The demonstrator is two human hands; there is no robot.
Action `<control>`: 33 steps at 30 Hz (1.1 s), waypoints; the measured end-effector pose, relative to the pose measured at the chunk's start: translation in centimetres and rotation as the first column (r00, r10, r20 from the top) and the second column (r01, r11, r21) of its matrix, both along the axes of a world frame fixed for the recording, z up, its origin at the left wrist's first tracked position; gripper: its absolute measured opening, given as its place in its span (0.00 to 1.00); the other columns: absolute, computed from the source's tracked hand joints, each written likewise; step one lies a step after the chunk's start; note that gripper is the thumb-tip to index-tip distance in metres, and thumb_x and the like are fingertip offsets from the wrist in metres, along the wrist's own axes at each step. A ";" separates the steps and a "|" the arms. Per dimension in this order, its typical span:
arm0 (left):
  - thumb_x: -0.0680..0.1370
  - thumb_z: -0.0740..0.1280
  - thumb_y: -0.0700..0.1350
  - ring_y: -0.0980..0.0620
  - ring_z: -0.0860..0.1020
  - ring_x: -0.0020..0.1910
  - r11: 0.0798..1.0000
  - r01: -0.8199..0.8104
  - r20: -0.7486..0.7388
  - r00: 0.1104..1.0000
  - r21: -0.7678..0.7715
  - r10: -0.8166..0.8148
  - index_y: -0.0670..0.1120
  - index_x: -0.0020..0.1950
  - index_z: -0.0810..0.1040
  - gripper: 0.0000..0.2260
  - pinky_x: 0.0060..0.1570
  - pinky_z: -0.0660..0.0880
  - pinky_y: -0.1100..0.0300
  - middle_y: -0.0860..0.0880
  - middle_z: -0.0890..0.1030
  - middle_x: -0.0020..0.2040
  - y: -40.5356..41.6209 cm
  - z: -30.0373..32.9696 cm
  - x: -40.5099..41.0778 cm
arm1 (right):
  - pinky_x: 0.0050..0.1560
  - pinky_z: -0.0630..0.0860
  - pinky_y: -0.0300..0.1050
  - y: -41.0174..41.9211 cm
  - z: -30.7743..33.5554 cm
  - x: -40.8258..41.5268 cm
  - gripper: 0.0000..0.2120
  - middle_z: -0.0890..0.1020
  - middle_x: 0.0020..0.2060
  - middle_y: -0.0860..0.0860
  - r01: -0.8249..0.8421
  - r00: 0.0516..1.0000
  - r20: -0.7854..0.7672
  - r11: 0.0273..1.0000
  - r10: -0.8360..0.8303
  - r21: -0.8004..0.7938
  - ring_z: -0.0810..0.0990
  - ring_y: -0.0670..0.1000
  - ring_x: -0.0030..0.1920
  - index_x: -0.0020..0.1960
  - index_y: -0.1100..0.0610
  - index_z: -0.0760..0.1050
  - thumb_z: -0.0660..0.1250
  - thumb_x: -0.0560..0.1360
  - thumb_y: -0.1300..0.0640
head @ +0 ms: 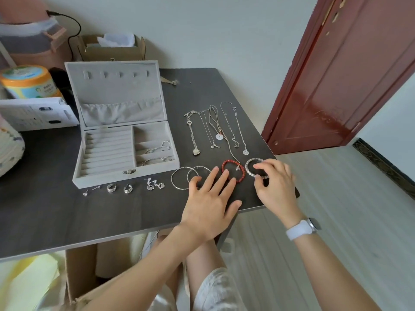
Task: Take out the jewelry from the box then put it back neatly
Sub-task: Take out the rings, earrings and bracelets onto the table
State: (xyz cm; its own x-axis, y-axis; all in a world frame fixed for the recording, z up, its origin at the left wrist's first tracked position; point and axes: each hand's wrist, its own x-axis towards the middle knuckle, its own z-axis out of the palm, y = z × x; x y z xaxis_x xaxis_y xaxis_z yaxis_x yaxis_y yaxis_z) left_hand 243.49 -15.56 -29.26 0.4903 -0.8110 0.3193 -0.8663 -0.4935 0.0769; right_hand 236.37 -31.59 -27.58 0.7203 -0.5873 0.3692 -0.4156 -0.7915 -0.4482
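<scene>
A grey velvet jewelry box stands open on the dark table, with two bracelets in its right compartments and a ring in the front slot. Several necklaces lie in a row to its right. In front lie two silver bangles, a red bead bracelet and a crystal bracelet. My left hand lies flat, fingers spread, its fingertips on the bangles and the red bracelet. My right hand pinches the crystal bracelet at its near right side.
Earrings and small rings lie in a row before the box. A white carton, a tub and a cardboard box crowd the back left. The table's right edge is close to my right hand; a red door stands beyond.
</scene>
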 end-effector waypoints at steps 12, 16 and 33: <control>0.75 0.55 0.51 0.44 0.71 0.65 0.873 -0.405 -0.056 0.912 -0.273 0.405 0.47 0.57 0.77 0.18 0.60 0.63 0.44 0.45 0.78 0.60 8.9 2.5 6.8 | 0.54 0.70 0.51 6.7 3.5 8.4 0.08 0.80 0.46 0.53 -0.472 0.881 -0.027 0.882 0.472 0.007 0.73 0.55 0.51 0.50 0.57 0.80 0.64 0.74 0.60; 0.76 0.50 0.54 0.39 0.67 0.68 0.822 -0.541 -0.115 0.841 -0.176 0.529 0.44 0.61 0.76 0.23 0.61 0.62 0.36 0.43 0.75 0.64 10.9 1.7 9.0 | 0.56 0.68 0.46 8.4 4.9 12.1 0.08 0.76 0.51 0.53 -0.526 0.840 -0.167 0.850 0.516 -0.017 0.67 0.53 0.56 0.51 0.56 0.79 0.63 0.75 0.56; 0.78 0.48 0.53 0.42 0.69 0.67 0.812 -0.553 -0.080 0.832 -0.184 0.549 0.44 0.60 0.76 0.22 0.64 0.56 0.40 0.46 0.78 0.60 10.9 0.7 9.5 | 0.58 0.63 0.50 11.5 3.8 16.6 0.10 0.76 0.56 0.52 -0.256 0.901 -0.363 0.967 0.238 -0.002 0.67 0.55 0.62 0.49 0.56 0.80 0.68 0.71 0.52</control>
